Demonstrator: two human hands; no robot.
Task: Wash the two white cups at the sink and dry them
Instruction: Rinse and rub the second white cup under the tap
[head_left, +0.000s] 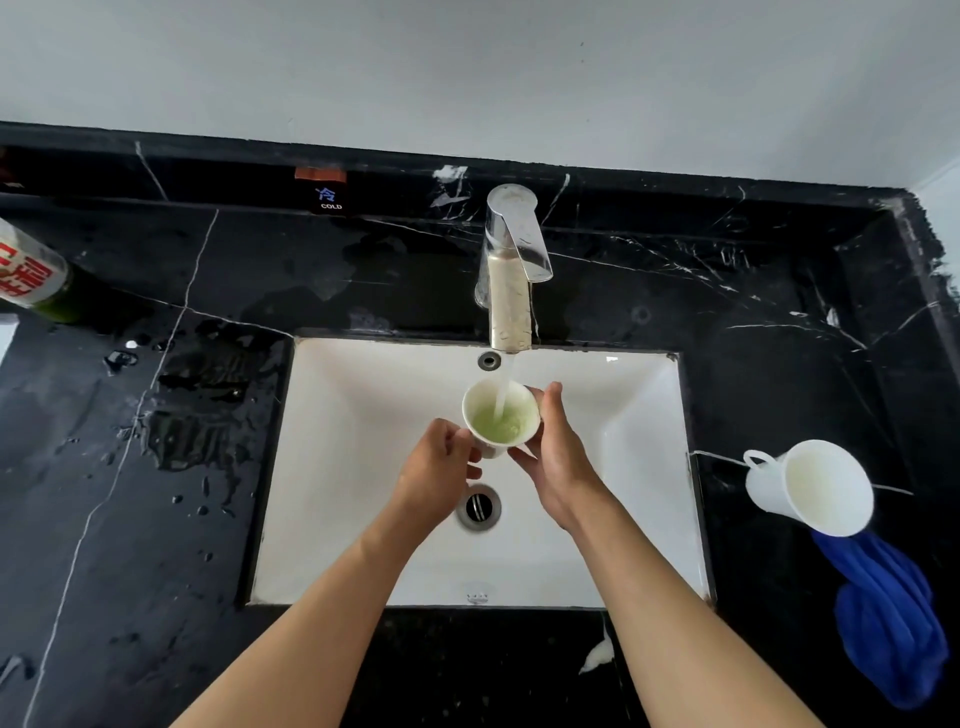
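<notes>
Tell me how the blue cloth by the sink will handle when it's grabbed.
The blue cloth lies crumpled in soft folds, so it is probably floppy and will droop. It looks light. One end sits under the white cup, so pulling it may tip that cup.

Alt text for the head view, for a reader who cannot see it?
Both hands, left hand and right hand, hold a white cup of greenish water under the running tap over a white sink. A second white cup and blue cloth sit on the black counter.
</notes>
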